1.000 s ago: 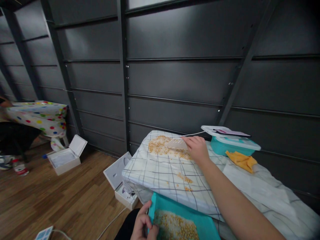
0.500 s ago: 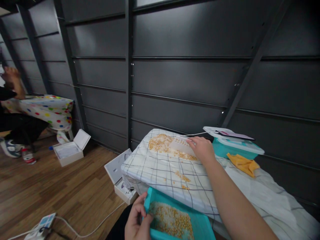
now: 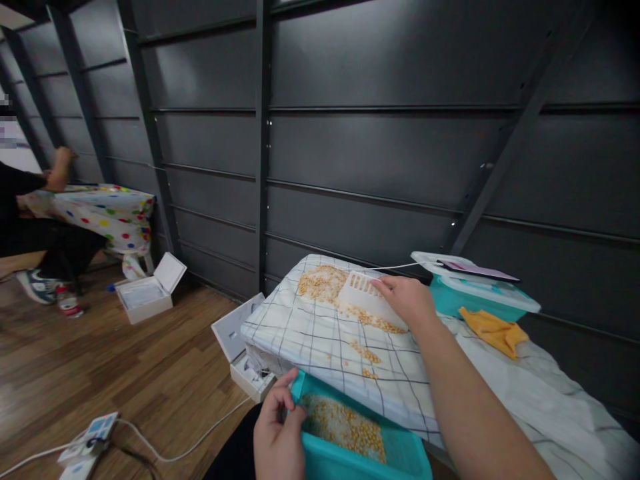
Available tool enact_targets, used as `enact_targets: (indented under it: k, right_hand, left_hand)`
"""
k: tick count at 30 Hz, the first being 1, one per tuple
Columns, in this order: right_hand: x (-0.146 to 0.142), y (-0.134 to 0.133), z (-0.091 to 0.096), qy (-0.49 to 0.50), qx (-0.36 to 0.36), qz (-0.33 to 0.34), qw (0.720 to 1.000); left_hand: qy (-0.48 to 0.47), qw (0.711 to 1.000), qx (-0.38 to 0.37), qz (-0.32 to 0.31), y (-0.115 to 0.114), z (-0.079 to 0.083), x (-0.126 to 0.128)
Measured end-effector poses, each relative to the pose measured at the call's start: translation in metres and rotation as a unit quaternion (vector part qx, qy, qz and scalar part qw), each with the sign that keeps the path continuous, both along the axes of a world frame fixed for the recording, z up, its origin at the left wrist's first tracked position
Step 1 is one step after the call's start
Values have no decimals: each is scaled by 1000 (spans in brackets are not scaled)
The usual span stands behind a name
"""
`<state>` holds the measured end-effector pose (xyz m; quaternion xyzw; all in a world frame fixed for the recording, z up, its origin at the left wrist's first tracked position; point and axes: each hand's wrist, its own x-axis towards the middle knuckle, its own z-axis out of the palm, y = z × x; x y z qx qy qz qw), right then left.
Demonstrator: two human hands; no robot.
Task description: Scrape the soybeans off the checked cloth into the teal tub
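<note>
My right hand [image 3: 407, 303] reaches across the checked cloth [image 3: 287, 327], its thumb and fingers closed on the edge of a white slotted scoop [image 3: 365, 300]. The scoop rests among a spread of yellow kernels mixed with white grains [image 3: 320, 281]. My left hand [image 3: 280, 427] grips the left rim of a teal plastic bin [image 3: 365, 460] below the table's front edge. Inside this bin lie more yellow kernels and white grains [image 3: 345, 427]. A few loose kernels [image 3: 367, 353] are scattered on the cloth between the pile and the bin.
At the back right stands a lidded teal box [image 3: 450, 297] with a dark flat device [image 3: 480, 270] on top. Beside it lies a yellow cloth [image 3: 493, 331]. Open white boxes [image 3: 145, 303], a power strip [image 3: 90, 447] and cables are on the floor. Another person [image 3: 30, 220] sits at the far left.
The scoop has tilted, so its slots show more plainly, and my right hand has moved with it. My left hand still grips the bin. The other person's arm has shifted.
</note>
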<state>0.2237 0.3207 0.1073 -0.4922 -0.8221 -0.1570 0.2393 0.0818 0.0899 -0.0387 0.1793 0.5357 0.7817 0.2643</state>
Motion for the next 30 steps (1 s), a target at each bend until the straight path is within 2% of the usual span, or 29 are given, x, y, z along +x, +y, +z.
enact_targets:
  k: [8, 14, 17, 21, 26, 30]
  right_hand:
    - [-3, -11, 6, 5, -24, 49, 999]
    - [-4, -14, 7, 3, -16, 67, 998]
    - [-4, -13, 7, 9, -33, 98, 995]
    - [-2, -8, 4, 25, -23, 130, 991]
    - [-2, -3, -1, 19, 44, 227, 973]
    - [-7, -4, -6, 58, 53, 293, 953]
  left_hand:
    - [-8, 1000, -16, 14, 9, 16, 0]
    - [7, 999, -16, 32, 17, 6, -2]
    - [15, 999, -18, 34, 18, -1, -3]
    - [28, 999, -23, 16, 12, -1, -3]
    - [26, 999, -18, 14, 6, 2, 2]
    - [26, 999, -21, 4, 6, -2, 8]
